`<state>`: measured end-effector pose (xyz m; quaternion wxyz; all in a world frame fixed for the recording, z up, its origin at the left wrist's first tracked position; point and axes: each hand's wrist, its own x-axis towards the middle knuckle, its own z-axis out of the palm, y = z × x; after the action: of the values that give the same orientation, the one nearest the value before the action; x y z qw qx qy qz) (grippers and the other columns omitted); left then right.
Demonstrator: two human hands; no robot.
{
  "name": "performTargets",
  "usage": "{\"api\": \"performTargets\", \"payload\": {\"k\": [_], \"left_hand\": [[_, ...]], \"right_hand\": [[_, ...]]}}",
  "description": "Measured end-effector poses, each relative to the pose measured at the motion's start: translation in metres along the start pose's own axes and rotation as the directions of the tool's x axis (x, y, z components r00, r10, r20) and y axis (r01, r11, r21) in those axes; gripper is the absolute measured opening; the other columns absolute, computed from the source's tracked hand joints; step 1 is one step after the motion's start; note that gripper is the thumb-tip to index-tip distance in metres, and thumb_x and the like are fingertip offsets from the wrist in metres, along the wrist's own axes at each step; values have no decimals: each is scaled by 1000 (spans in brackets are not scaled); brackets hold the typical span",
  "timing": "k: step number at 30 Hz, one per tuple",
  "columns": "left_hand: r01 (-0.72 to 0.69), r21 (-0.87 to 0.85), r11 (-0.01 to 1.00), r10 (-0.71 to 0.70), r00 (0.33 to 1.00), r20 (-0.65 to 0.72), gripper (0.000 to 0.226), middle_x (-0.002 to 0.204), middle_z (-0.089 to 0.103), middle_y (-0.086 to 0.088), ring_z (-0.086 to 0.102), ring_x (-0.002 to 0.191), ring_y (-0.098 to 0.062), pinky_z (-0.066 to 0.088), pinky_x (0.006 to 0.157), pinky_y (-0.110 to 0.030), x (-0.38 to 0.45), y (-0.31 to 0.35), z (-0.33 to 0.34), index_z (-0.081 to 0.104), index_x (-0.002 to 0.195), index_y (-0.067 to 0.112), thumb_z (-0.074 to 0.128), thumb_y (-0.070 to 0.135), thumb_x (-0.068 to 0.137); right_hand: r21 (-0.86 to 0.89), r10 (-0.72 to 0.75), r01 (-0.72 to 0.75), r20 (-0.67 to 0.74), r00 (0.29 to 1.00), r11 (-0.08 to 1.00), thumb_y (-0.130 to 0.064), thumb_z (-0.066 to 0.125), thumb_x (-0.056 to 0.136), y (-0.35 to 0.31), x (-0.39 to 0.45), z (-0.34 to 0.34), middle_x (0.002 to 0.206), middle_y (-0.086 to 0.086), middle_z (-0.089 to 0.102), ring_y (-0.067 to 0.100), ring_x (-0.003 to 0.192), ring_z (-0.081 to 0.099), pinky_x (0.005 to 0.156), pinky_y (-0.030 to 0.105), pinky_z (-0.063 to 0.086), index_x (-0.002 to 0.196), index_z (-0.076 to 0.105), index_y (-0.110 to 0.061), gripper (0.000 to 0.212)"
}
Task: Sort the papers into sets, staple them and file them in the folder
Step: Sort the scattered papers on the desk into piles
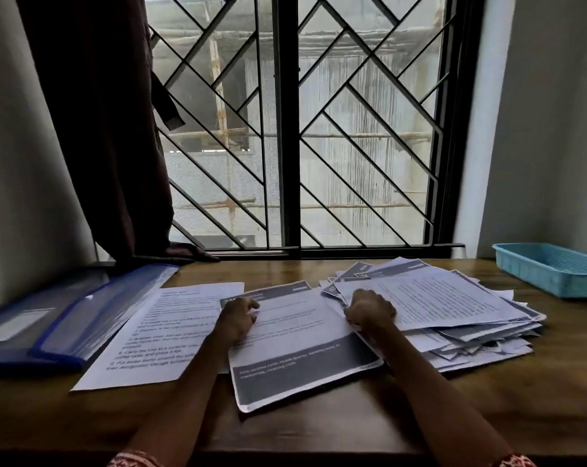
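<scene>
Tray (534,271): blue, far right; I see nothing in it.
Folder (66,318): left, contents unclear.
Left hand (236,320): curled, resting on banded sheet (302,348).
Right hand (369,311): pinching paper pile (454,305) edge.

A wooden desk (285,429) stands against a window (292,129) at 12 o'clock, its dark frame filled with a black diagonal grille (352,106). Grey daylight comes through, showing a building outside. A dark curtain (100,129) hangs at 10 o'clock. Pale walls (555,129) flank both sides. A blue plastic tray (534,274) sits at 2 o'clock.
</scene>
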<state>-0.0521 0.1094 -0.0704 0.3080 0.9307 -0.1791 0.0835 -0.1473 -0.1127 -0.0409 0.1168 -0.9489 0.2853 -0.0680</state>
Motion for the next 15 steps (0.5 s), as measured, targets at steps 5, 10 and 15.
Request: {"api": "performTargets", "payload": {"k": [5,10,15], "left_hand": [[-70,-23,997,71,997,39,25,124,61,-14,55,119,-23,40,94,-22,0,4,3,66,109,4,48,-1,92],[-134,-30,990,135,990,32,28,122,62,-12,56,116,-22,40,88,-19,2,5,6,65,112,4,49,-3,90],[28,-670,742,-105,992,-74,16,94,65,-10,57,86,-19,45,64,-22,4,10,-9,64,91,9,52,18,95]], "right_hand": [[-42,-70,66,-114,991,997,-22,42,97,-4,0,0,131,11,54,29,120,52,97,39,42,125,52,-11,32],[118,-101,217,-613,783,969,-14,44,93,-7,-4,-11,91,18,69,33,84,69,67,35,53,101,66,-6,25],[345,-335,690,-682,650,636,-6,55,90,-21,-1,-9,80,11,73,22,70,69,58,30,57,92,71,-8,16]]}}
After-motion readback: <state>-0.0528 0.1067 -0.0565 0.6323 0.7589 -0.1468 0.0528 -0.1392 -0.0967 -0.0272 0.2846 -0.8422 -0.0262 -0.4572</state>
